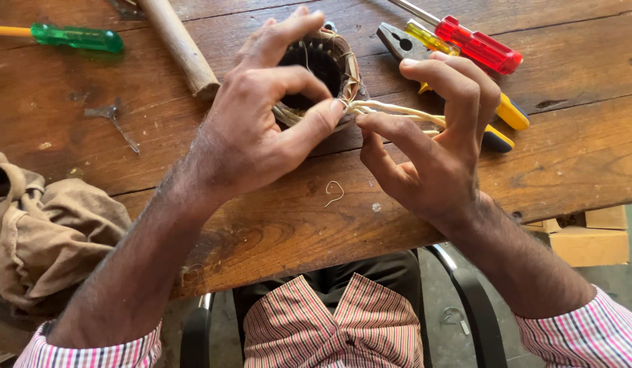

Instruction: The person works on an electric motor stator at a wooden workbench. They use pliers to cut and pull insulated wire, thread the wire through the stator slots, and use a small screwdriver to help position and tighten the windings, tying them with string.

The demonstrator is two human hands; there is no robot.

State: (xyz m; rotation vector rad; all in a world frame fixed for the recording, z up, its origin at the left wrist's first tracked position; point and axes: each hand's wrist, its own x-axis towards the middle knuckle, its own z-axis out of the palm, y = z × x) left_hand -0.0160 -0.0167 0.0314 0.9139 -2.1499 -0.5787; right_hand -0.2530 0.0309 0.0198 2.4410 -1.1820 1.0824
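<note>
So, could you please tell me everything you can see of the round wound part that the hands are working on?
The stator is a small dark ring with a ribbed inner bore, wrapped in tan windings and pale lacing. It rests on the wooden table, mostly hidden. The left hand grips it, thumb pressed at its rim. The right hand pinches pale sleeved leads that run out from its right side.

The left hand point(261, 129) covered most of the round wound coil point(326, 65), hiding its near side. The right hand point(425, 143) hid the middle of the pliers point(404, 44). The green screwdriver point(74, 37) and wooden handle point(179, 44) ran off the picture's edges.
</note>
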